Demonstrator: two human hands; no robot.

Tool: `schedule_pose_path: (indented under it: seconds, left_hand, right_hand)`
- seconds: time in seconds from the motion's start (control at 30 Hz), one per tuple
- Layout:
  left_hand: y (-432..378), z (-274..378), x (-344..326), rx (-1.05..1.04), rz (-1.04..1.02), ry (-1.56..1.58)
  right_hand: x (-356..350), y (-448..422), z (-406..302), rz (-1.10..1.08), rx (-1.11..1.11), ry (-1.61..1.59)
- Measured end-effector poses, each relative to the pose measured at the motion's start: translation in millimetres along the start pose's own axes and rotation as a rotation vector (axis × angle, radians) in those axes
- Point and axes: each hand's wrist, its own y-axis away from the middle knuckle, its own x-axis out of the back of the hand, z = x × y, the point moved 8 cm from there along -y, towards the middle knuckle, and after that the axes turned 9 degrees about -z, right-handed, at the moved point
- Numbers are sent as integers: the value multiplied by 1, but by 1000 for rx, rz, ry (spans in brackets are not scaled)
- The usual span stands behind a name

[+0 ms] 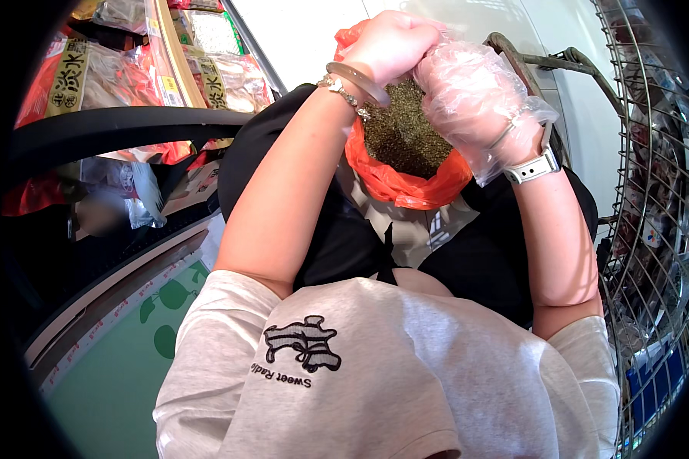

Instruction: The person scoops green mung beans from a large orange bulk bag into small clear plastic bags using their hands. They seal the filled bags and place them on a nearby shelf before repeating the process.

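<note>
An orange plastic bag (419, 192) stands wide-mouthed between the knees, holding a mass of small greenish-brown grains (405, 135). My left hand (393, 43), with a bangle and a bracelet at its wrist, is curled over the bag's far rim. Its fingertips meet thin clear plastic at the right hand's fingers. A crinkled clear plastic bag (465, 97) wraps my right hand (482, 112) down to the wrist, above a white watch strap. Right fingers are hidden under the film and behind the left hand, so their grip cannot be seen.
On the right a wire basket (654, 172) full of packaged goods curves close to my arm. Packs of dried food (92, 86) lie in a divided display at the left, behind a black curved bar (132, 129). Below it is a green panel (120, 367). Pale floor tiles (304, 34) lie ahead.
</note>
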Motion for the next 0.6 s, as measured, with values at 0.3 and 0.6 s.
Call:
schedule_pose_path:
  seconds: [0.3,0.6]
  left_hand:
    - [6,18,-37,-232,-246,-283]
    - [23,35,-57,-312,-349,-522]
  right_hand:
    - [-36,1,6,-111,-106,148]
    - [-89,0,28,-86,-133,240]
